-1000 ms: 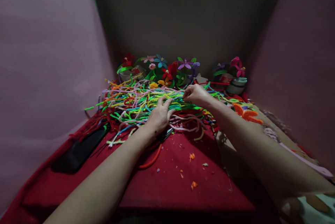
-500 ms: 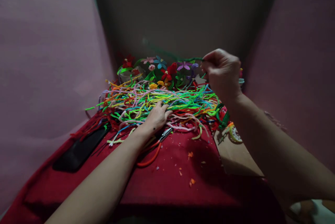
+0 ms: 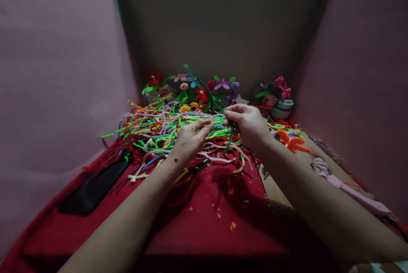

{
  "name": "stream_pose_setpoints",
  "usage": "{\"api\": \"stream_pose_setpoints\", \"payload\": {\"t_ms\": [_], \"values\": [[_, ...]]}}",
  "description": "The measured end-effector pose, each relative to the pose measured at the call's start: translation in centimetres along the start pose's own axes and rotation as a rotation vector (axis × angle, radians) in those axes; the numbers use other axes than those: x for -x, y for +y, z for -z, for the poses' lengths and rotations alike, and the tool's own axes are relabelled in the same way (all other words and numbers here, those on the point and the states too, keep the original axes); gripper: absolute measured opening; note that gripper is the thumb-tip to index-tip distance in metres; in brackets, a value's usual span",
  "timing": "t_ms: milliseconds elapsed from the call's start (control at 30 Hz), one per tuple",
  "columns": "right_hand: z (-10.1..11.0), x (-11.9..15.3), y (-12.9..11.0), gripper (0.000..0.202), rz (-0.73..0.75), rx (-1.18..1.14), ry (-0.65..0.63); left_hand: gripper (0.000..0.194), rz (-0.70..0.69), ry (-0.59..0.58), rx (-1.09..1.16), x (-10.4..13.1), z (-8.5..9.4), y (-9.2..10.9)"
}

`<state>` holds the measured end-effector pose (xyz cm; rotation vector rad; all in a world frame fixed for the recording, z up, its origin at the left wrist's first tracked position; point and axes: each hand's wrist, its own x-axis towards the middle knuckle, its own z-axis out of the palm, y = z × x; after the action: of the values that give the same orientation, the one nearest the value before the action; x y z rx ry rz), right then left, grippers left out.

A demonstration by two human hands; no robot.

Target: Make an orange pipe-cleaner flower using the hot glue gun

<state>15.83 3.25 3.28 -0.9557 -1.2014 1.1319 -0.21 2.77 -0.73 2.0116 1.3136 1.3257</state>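
Note:
A dark green pipe cleaner (image 3: 207, 88) is pinched between the thumb and fingers of my right hand (image 3: 250, 123). One length of it rises to the upper left in front of the flowers, and a short end (image 3: 230, 137) hangs below the fingers. My left hand (image 3: 190, 137) is just to the left, fingers stretched towards the right hand, with nothing visible in them. Beneath both hands spreads a heap of multicoloured pipe cleaners (image 3: 159, 126). Scissors (image 3: 198, 166) lie partly hidden near my left wrist.
Pipe-cleaner flowers (image 3: 201, 93) stand behind the heap, with a jar (image 3: 282, 109) at right. A black phone (image 3: 92, 188) lies left on the red cloth (image 3: 216, 234). An orange flower (image 3: 293, 142), a pink tool (image 3: 353, 192) and cardboard (image 3: 277, 198) are at right.
My right hand has come down and left with the green pipe cleaner, close to my left hand. The left hand has lifted slightly from the heap. The orange flower and jar now show.

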Motion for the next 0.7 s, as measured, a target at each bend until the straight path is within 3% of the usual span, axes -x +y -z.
{"api": "stream_pose_setpoints", "payload": {"t_ms": [167,300,433,567,700], "values": [[-0.6,0.7,1.8,0.015,-0.134,-0.063,-0.066,0.031,0.070,-0.055,0.214,-0.2,0.3,0.7],[-0.8,1.1,2.6,0.015,-0.176,-0.023,-0.123,0.024,0.258,-0.079,0.394,0.0,0.5,1.3],[-0.9,1.4,3.2,0.016,-0.239,0.008,-0.181,0.023,0.338,-0.048,0.515,0.0,0.5,1.0],[-1.3,2.2,4.2,0.017,-0.299,0.031,-0.304,0.012,0.434,0.009,0.864,-0.7,0.9,0.3],[-1.6,3.1,4.2,0.020,-0.255,0.316,-0.472,0.004,0.483,0.126,0.928,-1.4,1.9,-0.4]]}}
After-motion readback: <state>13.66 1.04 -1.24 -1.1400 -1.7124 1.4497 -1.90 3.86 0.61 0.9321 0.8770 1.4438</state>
